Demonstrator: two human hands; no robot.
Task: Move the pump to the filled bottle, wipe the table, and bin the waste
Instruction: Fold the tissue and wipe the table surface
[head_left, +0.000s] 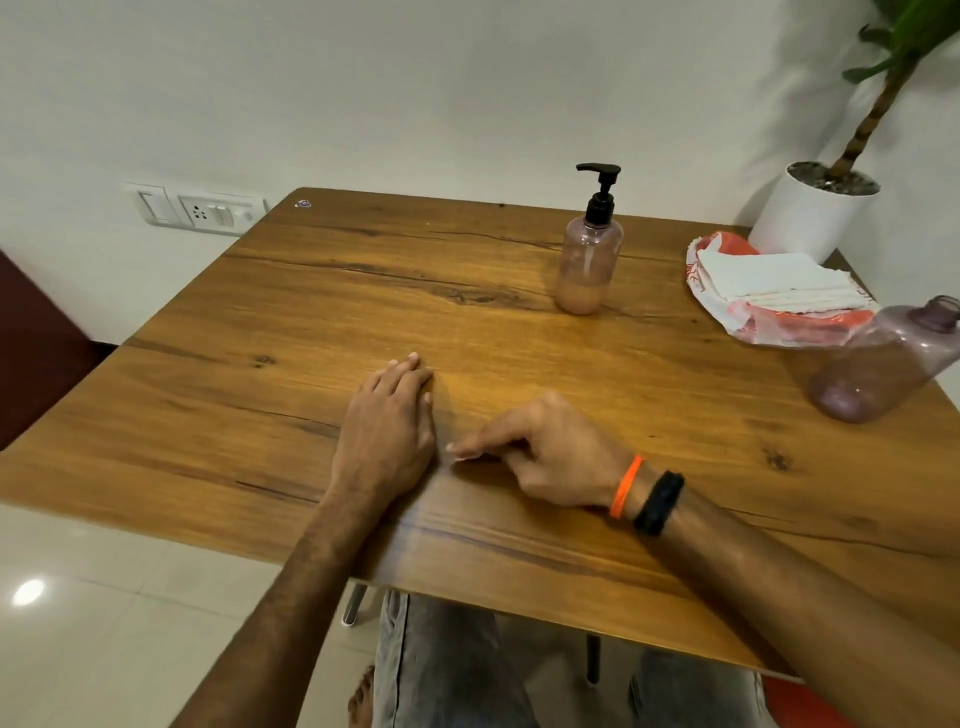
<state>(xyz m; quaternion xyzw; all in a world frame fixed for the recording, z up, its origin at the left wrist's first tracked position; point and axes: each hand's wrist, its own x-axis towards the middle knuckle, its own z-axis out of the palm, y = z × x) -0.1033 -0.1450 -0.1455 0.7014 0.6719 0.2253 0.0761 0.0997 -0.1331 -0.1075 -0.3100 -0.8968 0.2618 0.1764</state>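
A clear pinkish bottle (588, 265) with a black pump (600, 195) on top stands upright at the back middle of the wooden table (260, 415); it holds a little liquid at the bottom. A second, purplish bottle (883, 364) with no cap stands at the right edge, its neck open. My left hand (387, 421) lies flat on the table, palm down, holding nothing. My right hand (540, 452) rests beside it with the fingers loosely curled and the fingertips pointing toward the left hand; it holds nothing.
A stack of white tissues (774, 280) lies on a red and white plastic bag (727, 306) at the back right. A white plant pot (810, 213) stands behind it. A wall socket (202, 210) is at the left.
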